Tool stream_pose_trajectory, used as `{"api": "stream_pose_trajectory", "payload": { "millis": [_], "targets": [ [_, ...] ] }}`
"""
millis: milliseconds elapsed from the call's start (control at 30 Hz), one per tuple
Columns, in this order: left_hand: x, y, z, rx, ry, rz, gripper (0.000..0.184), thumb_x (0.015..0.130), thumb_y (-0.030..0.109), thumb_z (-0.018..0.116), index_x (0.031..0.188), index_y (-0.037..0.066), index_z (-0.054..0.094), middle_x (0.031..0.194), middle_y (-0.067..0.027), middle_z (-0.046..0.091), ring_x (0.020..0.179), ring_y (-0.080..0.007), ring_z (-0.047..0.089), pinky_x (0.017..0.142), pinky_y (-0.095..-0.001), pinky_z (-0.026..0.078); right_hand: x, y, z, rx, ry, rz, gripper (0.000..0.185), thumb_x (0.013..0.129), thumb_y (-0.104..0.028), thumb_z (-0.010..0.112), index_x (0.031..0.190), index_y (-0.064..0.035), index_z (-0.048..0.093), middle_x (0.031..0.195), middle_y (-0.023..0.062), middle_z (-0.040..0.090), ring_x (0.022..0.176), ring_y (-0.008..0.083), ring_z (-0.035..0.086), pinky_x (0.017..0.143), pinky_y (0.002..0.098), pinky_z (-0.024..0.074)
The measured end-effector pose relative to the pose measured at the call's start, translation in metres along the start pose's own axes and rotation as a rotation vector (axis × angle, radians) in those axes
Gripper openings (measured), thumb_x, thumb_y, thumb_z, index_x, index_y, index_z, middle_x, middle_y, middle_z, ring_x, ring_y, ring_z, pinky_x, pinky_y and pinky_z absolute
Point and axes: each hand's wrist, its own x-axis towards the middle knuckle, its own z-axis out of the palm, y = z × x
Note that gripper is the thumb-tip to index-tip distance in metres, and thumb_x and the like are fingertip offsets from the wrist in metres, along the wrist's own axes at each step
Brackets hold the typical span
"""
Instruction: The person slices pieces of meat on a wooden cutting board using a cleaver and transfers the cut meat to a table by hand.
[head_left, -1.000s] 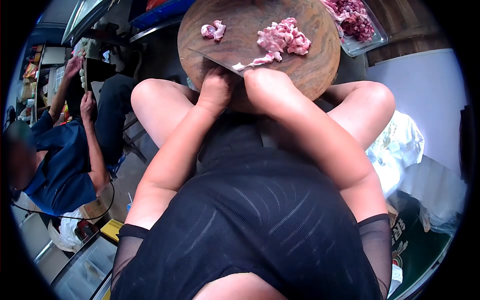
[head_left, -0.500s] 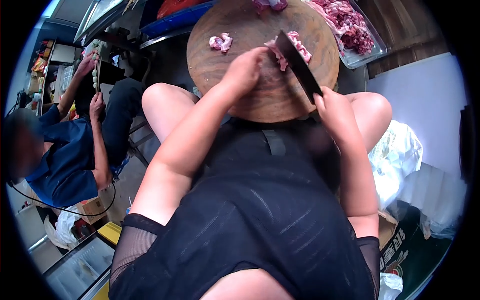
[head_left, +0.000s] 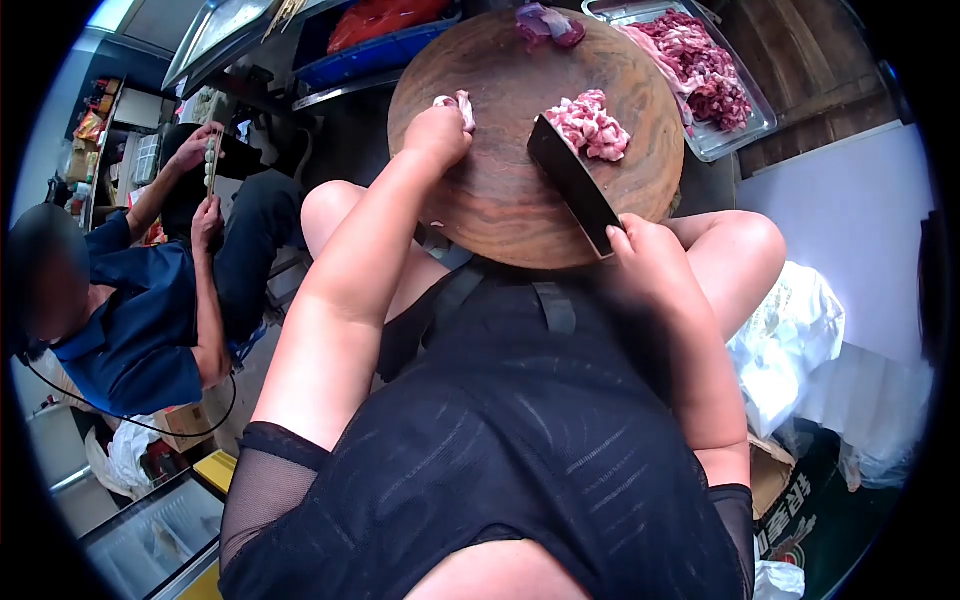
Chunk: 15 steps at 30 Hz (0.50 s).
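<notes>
A round wooden chopping block (head_left: 490,215) stands between my knees. My right hand (head_left: 648,255) grips the handle of a cleaver (head_left: 572,185), its dark blade slanting up to the left over the block. Against the blade's far side lies a pile of chopped meat (head_left: 590,125), pink with white fat. At the block's left side my left hand (head_left: 438,138) is closed around a small piece of meat (head_left: 465,108); its fingertips are partly hidden. A darker, purplish chunk of meat (head_left: 550,27) rests at the block's far edge.
A metal tray (head_left: 735,142) heaped with cut meat stands beyond the block at right. Behind the block at left is a blue crate (head_left: 375,45) holding something red. Left of me a seated person (head_left: 140,310) handles a skewer (head_left: 211,165). White plastic bags (head_left: 790,320) lie at right.
My left hand has moved left from the chopped meat to the small piece and closed on it. The cleaver has shifted slightly left and toward me, and the meat beside it is now a compact pile.
</notes>
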Motion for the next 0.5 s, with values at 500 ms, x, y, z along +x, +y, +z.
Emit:
{"api": "stream_pose_trajectory", "payload": {
  "millis": [500],
  "targets": [
    [-0.057, 0.052, -0.052, -1.536, -0.451, -0.167, 0.015, 0.091, 0.016, 0.065, 0.100, 0.003, 0.067, 0.094, -0.0081, 0.070, 0.081, -0.0150, 0.070, 0.074, -0.0266, 0.058, 0.005, 0.007, 0.005, 0.147, -0.056, 0.146, 0.029, 0.097, -0.023, 0.048, 0.094, 0.0048, 0.057, 0.063, 0.0201, 0.061, 0.054, 0.0320, 0.062, 0.057, 0.0440, 0.0499]
  ]
}}
